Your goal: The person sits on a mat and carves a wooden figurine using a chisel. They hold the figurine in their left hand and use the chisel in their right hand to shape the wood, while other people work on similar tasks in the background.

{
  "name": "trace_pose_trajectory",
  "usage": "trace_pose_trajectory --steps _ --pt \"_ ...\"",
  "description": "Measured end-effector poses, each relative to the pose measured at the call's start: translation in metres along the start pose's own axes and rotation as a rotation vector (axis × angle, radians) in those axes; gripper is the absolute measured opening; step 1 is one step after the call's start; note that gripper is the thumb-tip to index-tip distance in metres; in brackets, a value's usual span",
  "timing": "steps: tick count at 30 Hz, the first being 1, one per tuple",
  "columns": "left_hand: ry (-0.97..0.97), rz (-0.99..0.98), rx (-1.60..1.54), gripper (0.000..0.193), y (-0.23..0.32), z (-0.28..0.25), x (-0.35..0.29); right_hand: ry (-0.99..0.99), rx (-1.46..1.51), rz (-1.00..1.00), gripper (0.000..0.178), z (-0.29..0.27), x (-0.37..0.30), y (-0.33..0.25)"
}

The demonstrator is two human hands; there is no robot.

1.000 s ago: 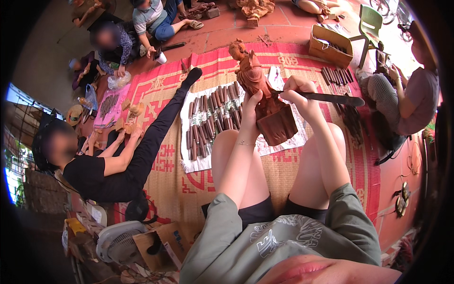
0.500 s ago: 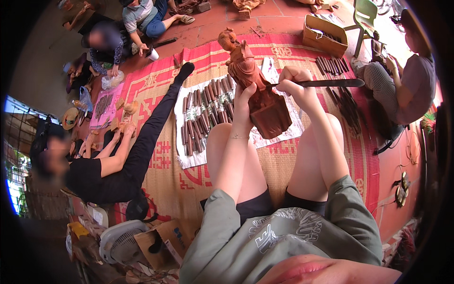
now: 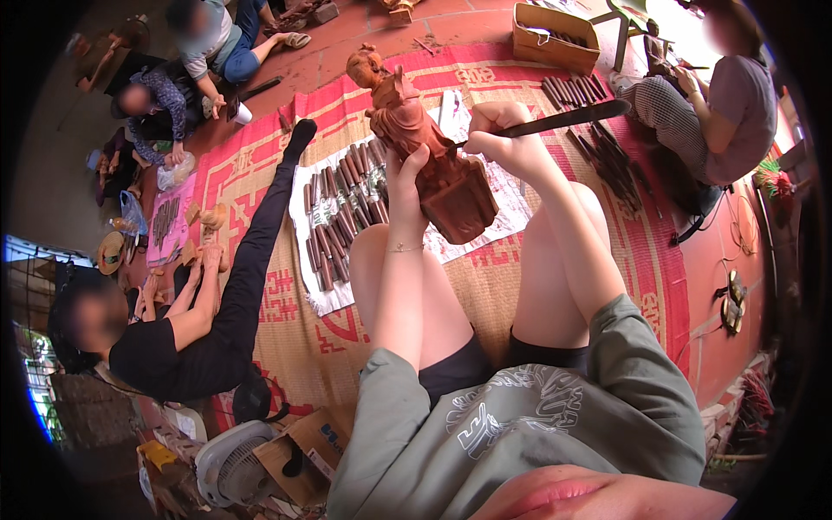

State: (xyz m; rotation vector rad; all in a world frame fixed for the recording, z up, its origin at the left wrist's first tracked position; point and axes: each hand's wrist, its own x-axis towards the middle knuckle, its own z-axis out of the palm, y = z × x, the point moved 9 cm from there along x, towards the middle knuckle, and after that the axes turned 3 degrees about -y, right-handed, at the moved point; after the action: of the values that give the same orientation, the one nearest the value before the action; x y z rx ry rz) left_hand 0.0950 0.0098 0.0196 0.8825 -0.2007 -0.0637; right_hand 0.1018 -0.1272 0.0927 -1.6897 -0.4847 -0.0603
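A reddish-brown carved wooden statue [image 3: 438, 160] of a robed figure on a block base is tilted above my knees. My left hand [image 3: 404, 178] is wrapped round its left side, low on the robe. Between the closed fingers of my right hand [image 3: 511, 143] is a long, dark carving tool [image 3: 576, 117]. Its thin end points at the statue's right side, and the broad dark end sticks out to the right. Whether the tip touches the wood is hard to tell. Beyond my left knee, rows of wooden-handled carving tools [image 3: 347, 195] lie on a white cloth [image 3: 328, 302].
A red and tan woven mat [image 3: 286, 234] spreads beneath me. More tools [image 3: 607, 160] lie at the right, below a wooden box [image 3: 555, 43]. One person [image 3: 165, 351] sits at left with a leg stretched out; another [image 3: 737, 113] sits at right. A fan [image 3: 234, 468] stands lower left.
The whole view has shifted, so most things sit further left. The tool's outer end has tilted upward in my right hand. Both hands keep hold of the same things.
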Motion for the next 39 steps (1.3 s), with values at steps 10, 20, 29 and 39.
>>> trace_pose_trajectory --steps 10,20,29,39 --pt "0.058 0.070 0.094 0.057 0.010 -0.003 -0.002 -0.018 -0.053 -0.051 0.015 0.005 -0.003 -0.009" --pt "0.081 0.167 0.280 0.054 0.019 0.000 -0.003 -0.037 -0.164 -0.078 0.016 0.002 -0.003 -0.009" --pt "0.056 0.163 0.198 0.065 0.024 -0.010 0.002 -0.009 -0.114 -0.068 0.012 -0.008 -0.006 -0.007" --pt "0.013 0.026 -0.035 0.054 0.001 -0.008 0.006 -0.084 -0.021 -0.036 0.012 0.006 -0.002 0.005"
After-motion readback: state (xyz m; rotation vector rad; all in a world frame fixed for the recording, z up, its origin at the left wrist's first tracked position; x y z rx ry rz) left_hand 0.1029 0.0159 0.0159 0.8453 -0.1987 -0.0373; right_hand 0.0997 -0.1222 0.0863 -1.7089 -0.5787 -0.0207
